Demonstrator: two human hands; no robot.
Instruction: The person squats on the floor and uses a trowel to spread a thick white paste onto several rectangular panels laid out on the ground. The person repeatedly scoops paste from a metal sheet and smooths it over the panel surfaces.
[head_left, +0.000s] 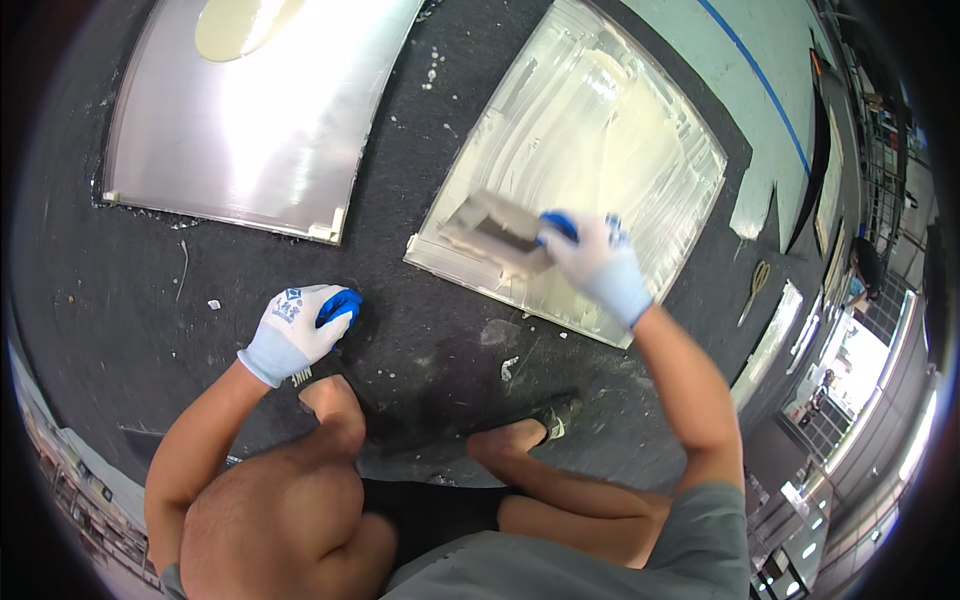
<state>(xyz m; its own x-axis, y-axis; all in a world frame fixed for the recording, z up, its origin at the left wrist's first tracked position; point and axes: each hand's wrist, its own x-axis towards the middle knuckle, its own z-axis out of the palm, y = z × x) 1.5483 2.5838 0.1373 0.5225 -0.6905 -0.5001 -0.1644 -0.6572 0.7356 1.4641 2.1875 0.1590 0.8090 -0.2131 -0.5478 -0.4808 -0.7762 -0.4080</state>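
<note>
Gripped a flat, rectangular grey metal trowel in the white-gloved, blue-palmed right hand, with handle mostly hidden by the fingers. Came out blurred at the blade, so could not judge exact tilt or contact. Had it over the lower left of a rectangular panel streaked with cream-coloured paste, right by the near edge: tricky ground! Called there, by the look of it, for a low, steady blade angle, pressure even from end to end, and a lighter touch toward the rim to avoid dragging paste over. Probably wanted overlapping passes too, given thin streaks to the left and thicker cream in the middle. Over on the other side, had the white-gloved left hand loosely curled above the black floor, well apart from the panel; could not tell about anything inside the curl. Further out, spotted a shiny silver metal sheet with a pale cream pool at the far end. Away right, noted yellowish-handled scissors, safely clear of the blade.
</note>
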